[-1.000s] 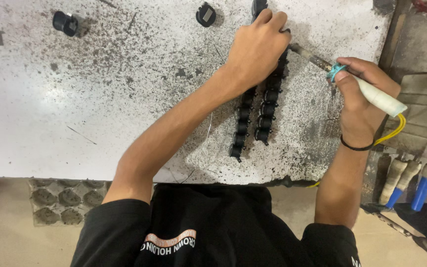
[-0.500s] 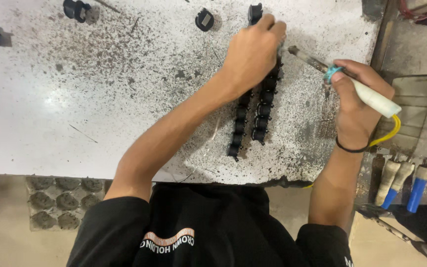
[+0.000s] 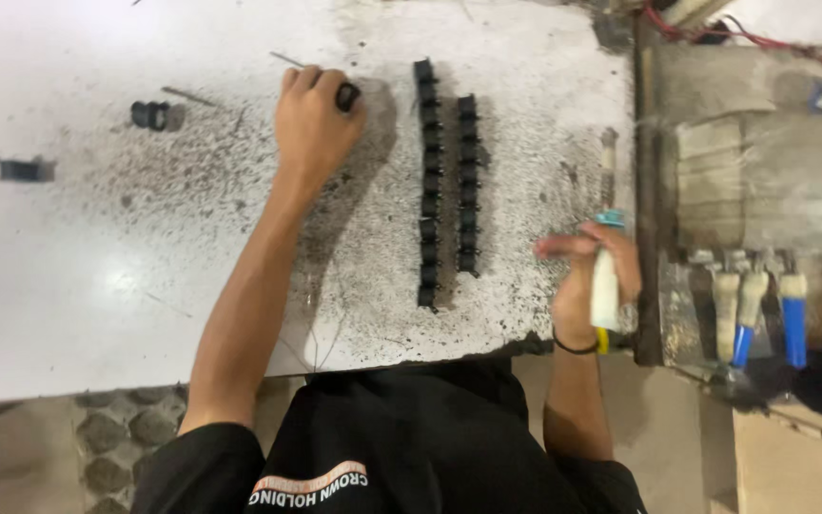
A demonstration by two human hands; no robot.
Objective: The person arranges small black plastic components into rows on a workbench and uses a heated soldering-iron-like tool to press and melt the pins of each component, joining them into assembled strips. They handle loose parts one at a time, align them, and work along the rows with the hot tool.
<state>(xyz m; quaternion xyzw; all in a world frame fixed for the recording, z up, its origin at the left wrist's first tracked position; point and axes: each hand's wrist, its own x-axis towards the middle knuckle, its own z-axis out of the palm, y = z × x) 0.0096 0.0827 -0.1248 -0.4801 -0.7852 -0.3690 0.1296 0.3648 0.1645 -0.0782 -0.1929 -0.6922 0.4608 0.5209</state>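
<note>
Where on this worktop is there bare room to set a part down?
The white table is bare left of the left hand, below the black ring and clip. It is crowded around the two black part rows, near the right hand holding the soldering iron.

White table speckled with dark grime, bright glare on its left half, patterned floor tiles below, cluttered side bench with red wires.

I see no screens or signs. At the lower right corner of the frame sits a plain brown cardboard box. A printed white and orange logo runs across my black shirt, bottom centre.
</note>
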